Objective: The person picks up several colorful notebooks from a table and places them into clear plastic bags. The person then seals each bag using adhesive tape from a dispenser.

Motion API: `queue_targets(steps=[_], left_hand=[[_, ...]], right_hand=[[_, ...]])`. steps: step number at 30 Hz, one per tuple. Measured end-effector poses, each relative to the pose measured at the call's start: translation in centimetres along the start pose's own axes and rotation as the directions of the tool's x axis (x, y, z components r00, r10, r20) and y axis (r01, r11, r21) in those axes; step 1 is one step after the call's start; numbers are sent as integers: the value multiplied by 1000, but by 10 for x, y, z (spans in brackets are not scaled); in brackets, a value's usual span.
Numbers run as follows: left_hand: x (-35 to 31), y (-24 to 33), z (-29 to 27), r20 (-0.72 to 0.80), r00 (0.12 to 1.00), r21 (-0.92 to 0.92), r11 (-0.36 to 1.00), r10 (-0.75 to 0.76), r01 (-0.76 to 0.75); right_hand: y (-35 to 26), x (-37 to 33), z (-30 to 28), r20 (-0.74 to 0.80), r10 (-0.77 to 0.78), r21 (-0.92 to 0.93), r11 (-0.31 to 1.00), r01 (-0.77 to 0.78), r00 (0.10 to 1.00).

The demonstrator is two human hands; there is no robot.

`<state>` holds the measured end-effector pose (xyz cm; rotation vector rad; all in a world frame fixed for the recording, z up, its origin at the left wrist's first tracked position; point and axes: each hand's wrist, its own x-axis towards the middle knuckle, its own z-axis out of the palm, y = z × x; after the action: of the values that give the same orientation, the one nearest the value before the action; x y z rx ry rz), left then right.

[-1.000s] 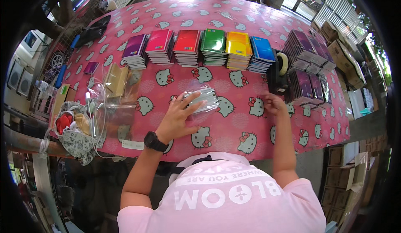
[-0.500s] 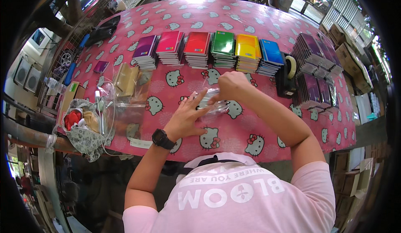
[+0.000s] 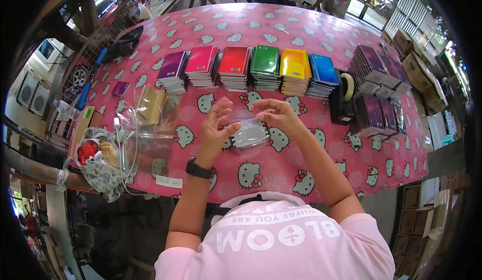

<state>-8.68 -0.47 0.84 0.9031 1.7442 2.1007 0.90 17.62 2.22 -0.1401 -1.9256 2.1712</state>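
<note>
A small pack of spiral-bound notebooks [image 3: 249,134] in clear plastic lies on the pink table in front of me, its pale side up. My left hand [image 3: 216,129] is at the pack's left side, fingers apart, thumb close to the plastic. On the far right side of the pack is my right hand [image 3: 279,115], its fingers loosely bent and apart, with nothing clearly held. Clear film stands up faintly between the hands; whether a fingertip touches it is hard to see.
Beyond my hands stands a row of notebook stacks: purple [image 3: 171,65], pink [image 3: 202,60], red [image 3: 234,61], green [image 3: 265,60], yellow [image 3: 295,64] and blue [image 3: 323,69]. A black tape dispenser [image 3: 342,104] adjoins wrapped purple notebooks [image 3: 371,114]. Plastic sleeves [image 3: 155,147] and a cloth bag [image 3: 104,172] lie left.
My right hand has lifted off the pack and come away from its top, uncovering it. My left hand has drawn back slightly left and turned more upright. The view has shifted slightly.
</note>
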Motion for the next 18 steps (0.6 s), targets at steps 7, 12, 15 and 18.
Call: queue_targets(steps=[7,12,15,18], left_hand=[[-7,-17,-23,236,940,67,969,-248,239],[-28,28,-8,283,949,288,932,135,-219],[-39,7,-10,420,879,593,666,225,-453],[-45,-7,-1,325,892,529,722,314,-446]], right_hand=[[12,0,4,254,-57,-404,901,159,966],[-5,-32,-3,406,-183,-403,843,355,895],[-3,-49,14,374,-275,-556,698,452,886],[26,-55,22,171,-445,-628,639,445,879]])
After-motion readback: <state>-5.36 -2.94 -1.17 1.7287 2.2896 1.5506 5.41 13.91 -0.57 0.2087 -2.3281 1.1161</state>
